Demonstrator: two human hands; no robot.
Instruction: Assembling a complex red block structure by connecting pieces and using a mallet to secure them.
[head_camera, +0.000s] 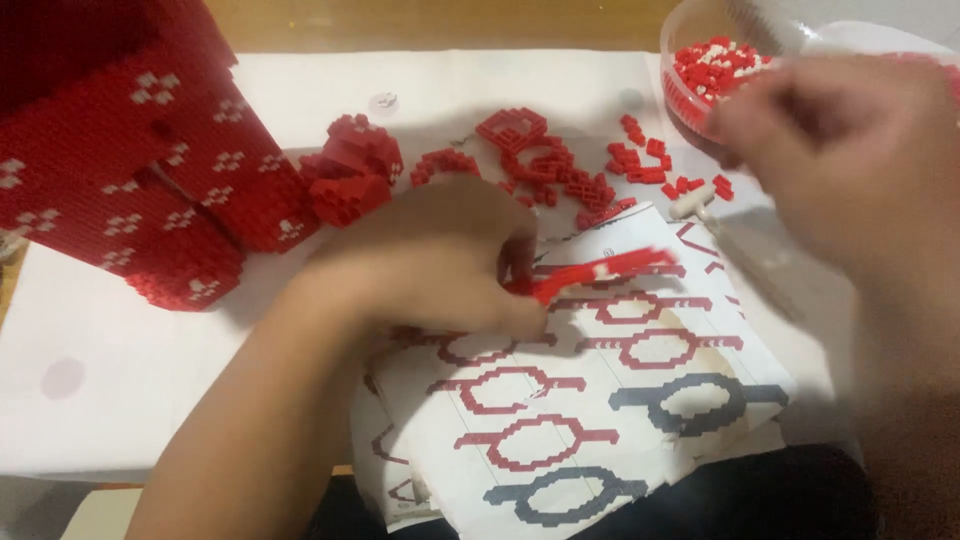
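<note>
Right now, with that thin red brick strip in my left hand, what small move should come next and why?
Probably bring the right hand down from the bowl of bricks to the strip's free end. The left hand pinches the red strip at one end only, above the pattern sheet, so the far end hangs unsupported.

A white sheet (150, 390) covers the desk (440, 22), whose bare brown wood shows as a strip beyond the sheet's far edge and a sliver below its near edge, under soft, even light casting faint shadows.
</note>
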